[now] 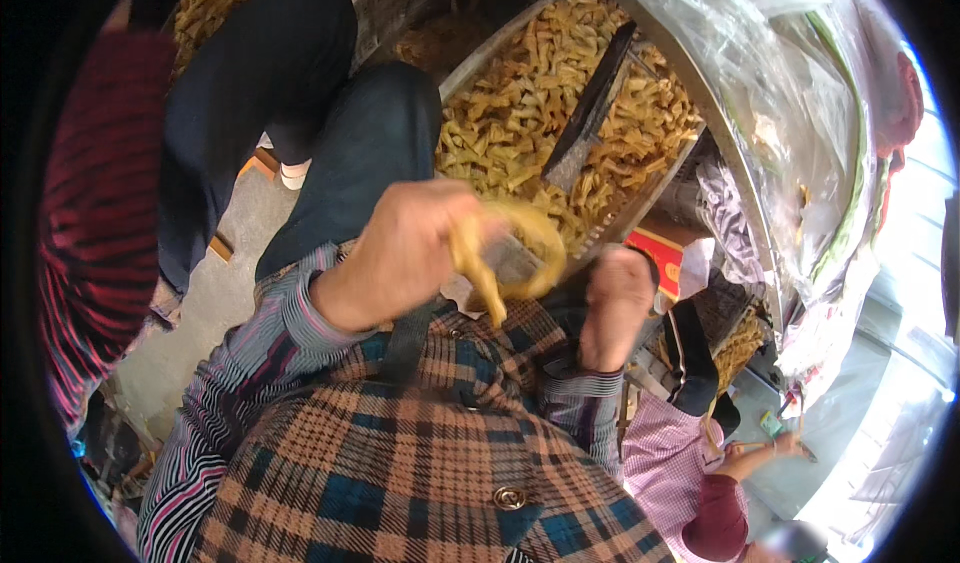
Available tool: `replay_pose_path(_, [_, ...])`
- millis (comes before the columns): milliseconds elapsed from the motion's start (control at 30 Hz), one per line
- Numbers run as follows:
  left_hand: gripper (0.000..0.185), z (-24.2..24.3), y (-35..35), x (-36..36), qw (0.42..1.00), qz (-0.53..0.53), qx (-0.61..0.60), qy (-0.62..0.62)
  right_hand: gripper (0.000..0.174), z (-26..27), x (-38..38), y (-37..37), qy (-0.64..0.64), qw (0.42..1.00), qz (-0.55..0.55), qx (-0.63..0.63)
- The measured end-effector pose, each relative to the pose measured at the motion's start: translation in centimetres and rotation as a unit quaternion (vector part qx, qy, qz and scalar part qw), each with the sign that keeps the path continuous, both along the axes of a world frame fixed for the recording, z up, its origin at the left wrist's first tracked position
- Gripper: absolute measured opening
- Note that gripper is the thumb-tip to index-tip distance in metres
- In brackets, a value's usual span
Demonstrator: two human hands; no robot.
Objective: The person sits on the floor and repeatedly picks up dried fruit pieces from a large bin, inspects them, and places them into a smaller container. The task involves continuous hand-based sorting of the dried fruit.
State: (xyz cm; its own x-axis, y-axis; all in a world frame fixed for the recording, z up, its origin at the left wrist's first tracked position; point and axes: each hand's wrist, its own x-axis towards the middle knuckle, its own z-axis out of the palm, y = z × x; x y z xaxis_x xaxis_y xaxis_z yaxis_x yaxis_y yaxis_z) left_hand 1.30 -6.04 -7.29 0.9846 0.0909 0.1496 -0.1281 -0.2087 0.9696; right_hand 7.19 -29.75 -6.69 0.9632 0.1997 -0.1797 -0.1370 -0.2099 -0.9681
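Note:
My left hand [409, 251] is closed around a long yellow-green strip [551, 259] that looks like a pickled vegetable stem. The strip curves in a loop to the right and is blurred by motion. My right hand [619, 296] is at the loop's right, apart from it, with fingers curled. A dark edge shows beside that fist, but blur hides whether it holds anything. Beyond both hands stands a crate [660, 180] heaped with short yellow-brown cut pieces [510, 105]. A long dark bar [589, 105] lies across the heap.
A red box [660, 259] sits right of the crate. Clear plastic sheeting [750, 60] hangs over a curved metal edge [727, 127] on the right. A person in dark red [105, 225] is close on the left; another in pink checks [667, 450] works at lower right.

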Motion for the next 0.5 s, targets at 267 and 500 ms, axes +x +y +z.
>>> replay_pose_path(267, [0.023, 0.2, -1.1, 0.4, 0.824, 0.008, -0.459, 0.332, 0.055, 1.1, -4.4, 9.4, -0.199, 0.947, 0.235, -0.093])
replay_pose_path(500, [0.037, -0.6, -2.7, -0.3, 0.776, -0.017, -0.591, 0.221, 0.019, 4.1, -4.0, 6.1, -0.297, 0.933, 0.188, -0.083])
